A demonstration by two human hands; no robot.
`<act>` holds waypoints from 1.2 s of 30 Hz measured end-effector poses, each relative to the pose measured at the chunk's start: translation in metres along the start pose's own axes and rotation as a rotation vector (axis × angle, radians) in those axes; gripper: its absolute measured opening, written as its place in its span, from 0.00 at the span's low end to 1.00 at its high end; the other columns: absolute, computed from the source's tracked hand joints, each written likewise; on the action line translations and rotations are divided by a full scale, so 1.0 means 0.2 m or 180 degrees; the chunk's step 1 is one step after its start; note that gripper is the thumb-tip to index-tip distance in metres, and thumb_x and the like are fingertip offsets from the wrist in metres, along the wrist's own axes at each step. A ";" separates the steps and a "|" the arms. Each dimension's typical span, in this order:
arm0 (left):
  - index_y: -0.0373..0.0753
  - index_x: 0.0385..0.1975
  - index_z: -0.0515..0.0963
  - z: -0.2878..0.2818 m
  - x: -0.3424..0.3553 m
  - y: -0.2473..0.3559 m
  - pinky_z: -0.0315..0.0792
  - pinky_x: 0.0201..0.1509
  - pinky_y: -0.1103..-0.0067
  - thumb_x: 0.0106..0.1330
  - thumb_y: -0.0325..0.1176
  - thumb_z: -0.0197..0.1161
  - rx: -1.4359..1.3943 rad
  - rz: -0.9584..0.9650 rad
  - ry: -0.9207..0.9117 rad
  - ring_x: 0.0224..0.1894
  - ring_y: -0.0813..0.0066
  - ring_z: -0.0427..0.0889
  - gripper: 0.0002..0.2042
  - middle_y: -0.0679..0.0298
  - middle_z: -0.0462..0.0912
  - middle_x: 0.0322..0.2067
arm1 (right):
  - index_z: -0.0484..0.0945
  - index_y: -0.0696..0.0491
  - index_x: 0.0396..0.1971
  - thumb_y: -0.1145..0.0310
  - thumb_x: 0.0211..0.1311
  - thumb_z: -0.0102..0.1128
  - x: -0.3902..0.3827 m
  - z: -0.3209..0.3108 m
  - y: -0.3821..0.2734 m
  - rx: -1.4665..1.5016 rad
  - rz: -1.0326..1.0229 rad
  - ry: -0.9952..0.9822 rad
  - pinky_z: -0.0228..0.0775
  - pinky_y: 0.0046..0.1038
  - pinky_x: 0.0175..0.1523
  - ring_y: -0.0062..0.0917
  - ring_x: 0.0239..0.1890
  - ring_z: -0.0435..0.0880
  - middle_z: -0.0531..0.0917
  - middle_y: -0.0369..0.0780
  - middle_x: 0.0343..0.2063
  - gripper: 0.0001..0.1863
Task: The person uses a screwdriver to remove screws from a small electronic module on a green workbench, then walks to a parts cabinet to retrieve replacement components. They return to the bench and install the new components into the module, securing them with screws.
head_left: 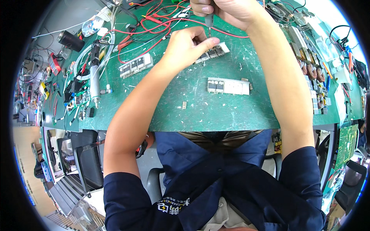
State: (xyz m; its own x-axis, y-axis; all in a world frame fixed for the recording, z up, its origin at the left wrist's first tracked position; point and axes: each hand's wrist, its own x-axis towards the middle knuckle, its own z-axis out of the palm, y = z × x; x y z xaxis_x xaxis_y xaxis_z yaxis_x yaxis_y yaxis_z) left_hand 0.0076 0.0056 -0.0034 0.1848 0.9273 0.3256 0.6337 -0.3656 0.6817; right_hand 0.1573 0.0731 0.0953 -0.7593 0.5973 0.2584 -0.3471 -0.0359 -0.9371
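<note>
Left hand (189,46): grip clamped on a metal strip (211,52) near the far edge of the green table (216,111). Right hand (227,11): grip clamped on a screwdriver (208,21), tip down on the strip. Second strip (229,86) lies nearer, apart.

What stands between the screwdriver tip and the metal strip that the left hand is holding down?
Nothing visible. The screwdriver in the right hand points down onto the metal strip; the left hand holds the strip beside the tip.

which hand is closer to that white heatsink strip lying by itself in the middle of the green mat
Left. The left hand sits just above and left of the white heatsink strip, pinning a similar strip. The right hand is farther up the green mat, holding a screwdriver.
</note>
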 end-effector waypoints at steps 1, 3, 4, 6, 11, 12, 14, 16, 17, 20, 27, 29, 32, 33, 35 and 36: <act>0.33 0.33 0.84 -0.01 0.00 -0.01 0.70 0.30 0.76 0.62 0.42 0.75 -0.0040 0.0089 -0.0127 0.24 0.80 0.72 0.16 0.65 0.80 0.22 | 0.69 0.47 0.27 0.61 0.74 0.62 0.00 -0.01 0.00 0.0027 -0.0012 -0.0003 0.54 0.20 0.25 0.12 0.20 0.61 0.64 0.25 0.19 0.16; 0.32 0.37 0.84 -0.03 0.00 -0.03 0.69 0.32 0.77 0.64 0.38 0.73 -0.0033 0.0409 -0.0433 0.26 0.79 0.71 0.14 0.64 0.82 0.29 | 0.69 0.47 0.27 0.61 0.74 0.62 0.00 -0.02 0.00 0.0031 -0.0035 0.0016 0.54 0.20 0.25 0.12 0.19 0.60 0.64 0.25 0.19 0.16; 0.32 0.38 0.84 -0.03 0.00 -0.03 0.70 0.33 0.77 0.64 0.38 0.72 -0.0029 0.0475 -0.0472 0.27 0.78 0.72 0.13 0.64 0.82 0.30 | 0.69 0.47 0.27 0.60 0.74 0.62 0.00 -0.02 0.00 0.0069 -0.0061 0.0079 0.54 0.19 0.24 0.12 0.19 0.60 0.64 0.25 0.18 0.16; 0.32 0.38 0.84 -0.03 0.01 -0.04 0.71 0.34 0.77 0.64 0.36 0.71 0.0009 0.0517 -0.0589 0.29 0.77 0.73 0.12 0.62 0.84 0.33 | 0.68 0.48 0.27 0.60 0.74 0.62 0.00 -0.02 -0.02 0.0144 -0.0114 0.0203 0.53 0.19 0.24 0.11 0.18 0.60 0.64 0.25 0.18 0.16; 0.33 0.36 0.84 0.00 0.01 -0.01 0.74 0.38 0.76 0.64 0.35 0.70 0.0127 0.0270 -0.0531 0.32 0.74 0.78 0.10 0.60 0.85 0.35 | 0.72 0.50 0.28 0.58 0.73 0.63 -0.05 -0.03 -0.15 -0.0102 -0.0245 0.0244 0.50 0.19 0.23 0.10 0.16 0.59 0.64 0.25 0.14 0.16; 0.33 0.36 0.84 0.00 0.01 0.00 0.74 0.39 0.75 0.64 0.35 0.70 0.0176 0.0148 -0.0532 0.32 0.74 0.78 0.10 0.60 0.85 0.34 | 0.73 0.50 0.27 0.57 0.73 0.62 -0.06 -0.04 -0.18 -0.0381 -0.0088 0.0207 0.48 0.19 0.22 0.10 0.16 0.58 0.63 0.24 0.14 0.16; 0.34 0.35 0.84 0.01 0.01 0.03 0.75 0.41 0.74 0.64 0.35 0.70 0.0304 0.0107 -0.0419 0.34 0.72 0.79 0.10 0.60 0.85 0.35 | 0.73 0.51 0.27 0.57 0.73 0.61 -0.09 -0.04 -0.20 -0.1150 0.0001 0.0362 0.47 0.19 0.22 0.10 0.16 0.56 0.62 0.24 0.14 0.17; 0.35 0.35 0.83 0.01 0.02 0.04 0.76 0.43 0.73 0.64 0.35 0.71 0.0466 0.0280 -0.0200 0.36 0.70 0.81 0.10 0.59 0.85 0.36 | 0.73 0.51 0.27 0.55 0.74 0.60 -0.10 -0.05 -0.21 -0.0940 -0.0082 0.0463 0.46 0.19 0.22 0.11 0.15 0.55 0.61 0.24 0.14 0.19; 0.35 0.35 0.83 0.01 0.01 0.05 0.76 0.45 0.73 0.64 0.35 0.71 0.0443 0.0592 -0.0245 0.38 0.69 0.81 0.10 0.59 0.85 0.37 | 0.73 0.52 0.27 0.54 0.75 0.59 -0.10 -0.06 -0.20 -0.0835 -0.0124 0.0513 0.46 0.19 0.22 0.11 0.15 0.54 0.61 0.24 0.14 0.19; 0.39 0.35 0.84 0.03 -0.01 0.05 0.75 0.53 0.64 0.62 0.35 0.71 0.0291 0.1224 -0.0436 0.45 0.55 0.82 0.08 0.57 0.85 0.42 | 0.72 0.52 0.26 0.49 0.75 0.57 -0.07 -0.09 -0.17 -0.0165 -0.0265 0.0320 0.44 0.20 0.21 0.12 0.14 0.53 0.59 0.24 0.14 0.23; 0.33 0.50 0.80 0.09 0.07 0.02 0.78 0.52 0.73 0.71 0.27 0.58 -0.0572 0.0504 0.0017 0.43 0.70 0.86 0.12 0.57 0.89 0.41 | 0.72 0.51 0.25 0.42 0.76 0.49 -0.01 -0.19 -0.03 0.0309 0.0058 0.0091 0.44 0.20 0.19 0.13 0.12 0.53 0.57 0.26 0.13 0.27; 0.33 0.53 0.80 0.11 0.07 0.01 0.78 0.55 0.72 0.72 0.26 0.57 -0.0542 0.0546 -0.0109 0.47 0.67 0.88 0.13 0.55 0.89 0.44 | 0.71 0.50 0.25 0.43 0.77 0.48 -0.01 -0.22 -0.02 0.0347 0.0039 0.0162 0.43 0.21 0.19 0.14 0.12 0.52 0.57 0.26 0.13 0.27; 0.33 0.54 0.80 0.12 0.08 0.02 0.77 0.56 0.73 0.74 0.27 0.56 -0.0506 0.0447 -0.0296 0.49 0.68 0.86 0.13 0.56 0.89 0.45 | 0.71 0.51 0.25 0.45 0.77 0.47 -0.01 -0.24 -0.01 0.0422 -0.0003 0.0156 0.43 0.21 0.19 0.14 0.12 0.52 0.57 0.26 0.13 0.26; 0.32 0.55 0.79 0.12 0.08 0.03 0.76 0.56 0.75 0.75 0.27 0.55 -0.0452 0.0438 -0.0329 0.48 0.72 0.85 0.14 0.59 0.89 0.46 | 0.71 0.51 0.25 0.46 0.78 0.46 0.00 -0.24 -0.01 0.0450 -0.0020 0.0135 0.43 0.22 0.19 0.14 0.12 0.52 0.57 0.26 0.12 0.25; 0.31 0.55 0.79 0.11 0.08 0.03 0.75 0.56 0.77 0.76 0.27 0.54 -0.0384 0.0393 -0.0373 0.48 0.77 0.83 0.14 0.61 0.89 0.45 | 0.71 0.51 0.25 0.48 0.77 0.46 0.00 -0.23 -0.01 0.0402 0.0039 0.0085 0.43 0.22 0.19 0.14 0.12 0.52 0.57 0.26 0.12 0.24; 0.31 0.54 0.80 0.10 0.09 0.03 0.75 0.56 0.77 0.76 0.28 0.55 -0.0371 0.0358 -0.0383 0.48 0.76 0.83 0.13 0.61 0.89 0.45 | 0.72 0.52 0.25 0.49 0.77 0.46 0.00 -0.23 -0.01 0.0377 0.0069 0.0060 0.43 0.22 0.19 0.14 0.11 0.51 0.57 0.26 0.12 0.24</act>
State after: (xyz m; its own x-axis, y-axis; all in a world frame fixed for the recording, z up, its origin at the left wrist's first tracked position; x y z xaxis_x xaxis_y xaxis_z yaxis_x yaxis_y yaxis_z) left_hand 0.0303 0.0211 -0.0072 0.3424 0.8805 0.3279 0.5141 -0.4677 0.7190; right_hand 0.1827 0.1106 0.0864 -0.7571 0.6104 0.2329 -0.3943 -0.1427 -0.9078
